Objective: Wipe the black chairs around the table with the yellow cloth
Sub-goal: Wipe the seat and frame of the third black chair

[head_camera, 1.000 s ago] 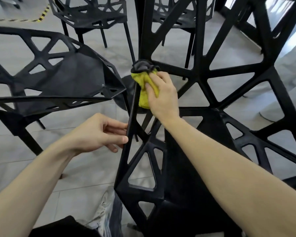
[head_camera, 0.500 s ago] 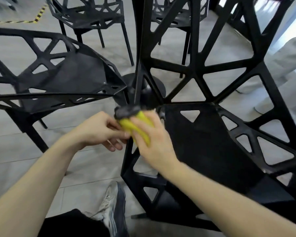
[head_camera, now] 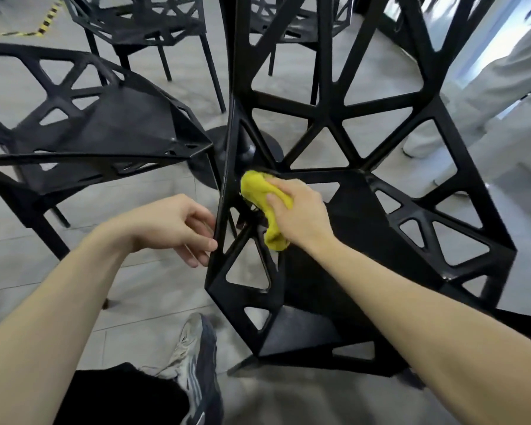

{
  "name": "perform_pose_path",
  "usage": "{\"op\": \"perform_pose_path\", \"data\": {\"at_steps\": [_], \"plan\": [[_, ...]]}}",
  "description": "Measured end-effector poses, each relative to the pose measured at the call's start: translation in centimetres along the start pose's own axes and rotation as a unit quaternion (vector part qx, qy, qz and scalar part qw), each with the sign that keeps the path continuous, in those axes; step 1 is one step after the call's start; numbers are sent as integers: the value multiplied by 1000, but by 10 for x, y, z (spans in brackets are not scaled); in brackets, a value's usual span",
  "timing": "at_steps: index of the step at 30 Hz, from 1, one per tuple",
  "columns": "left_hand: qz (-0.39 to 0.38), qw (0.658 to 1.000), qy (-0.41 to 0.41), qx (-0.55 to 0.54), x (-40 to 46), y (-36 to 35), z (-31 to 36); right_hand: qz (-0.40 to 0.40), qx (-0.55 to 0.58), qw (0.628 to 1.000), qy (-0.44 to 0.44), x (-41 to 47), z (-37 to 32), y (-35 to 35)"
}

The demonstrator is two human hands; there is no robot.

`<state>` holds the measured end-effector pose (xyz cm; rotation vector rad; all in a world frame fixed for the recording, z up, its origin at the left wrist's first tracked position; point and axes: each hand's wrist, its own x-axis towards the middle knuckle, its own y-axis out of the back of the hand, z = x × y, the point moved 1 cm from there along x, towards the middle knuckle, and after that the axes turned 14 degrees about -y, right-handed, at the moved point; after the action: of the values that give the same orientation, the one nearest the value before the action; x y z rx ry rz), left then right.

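**Yellow cloth pressed to the near black chair**

Head view: the yellow cloth [head_camera: 262, 199] is bunched under my right hand [head_camera: 298, 213], where the open-lattice side of the near black chair [head_camera: 365, 228] meets the back corner of its seat. My right fingers [head_camera: 272, 199] curl over the cloth and grip it against the struts; a tail of the cloth hangs below my palm, near the seat's left edge. My left hand [head_camera: 169, 225] is just outside the chair's left edge, its fingers loosely curled with the tips touching the slanted outer strut; I cannot tell whether they truly clasp it, and they hold nothing else.

To the left stands a second black chair [head_camera: 83, 130], its seat front corner pointing at the round black table base [head_camera: 227, 148] on the floor between the two chairs. Two more black chairs [head_camera: 141, 23] stand farther back, near the top edge. A strip of yellow-and-black tape [head_camera: 43, 26] lies on the grey tiled floor [head_camera: 154, 289] at the top left. My grey sneaker [head_camera: 193, 363] is planted on the floor beside the near chair's front left corner. At the right edge stands another person in light trousers [head_camera: 485, 96].
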<state>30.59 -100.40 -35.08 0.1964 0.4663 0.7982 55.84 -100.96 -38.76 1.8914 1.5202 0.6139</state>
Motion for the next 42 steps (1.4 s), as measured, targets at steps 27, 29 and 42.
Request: {"op": "perform_pose_path", "data": {"at_steps": [27,29,42], "plan": [[211,971,-111,-2,6,0,-3,-123,-78,975,169,-135,5,-9],[215,970,-113,11,12,-1,-1,-108,-132,968,182,-106,19,13],[233,965,-102,59,21,2,6,-68,-63,992,87,-91,6,-15]]}}
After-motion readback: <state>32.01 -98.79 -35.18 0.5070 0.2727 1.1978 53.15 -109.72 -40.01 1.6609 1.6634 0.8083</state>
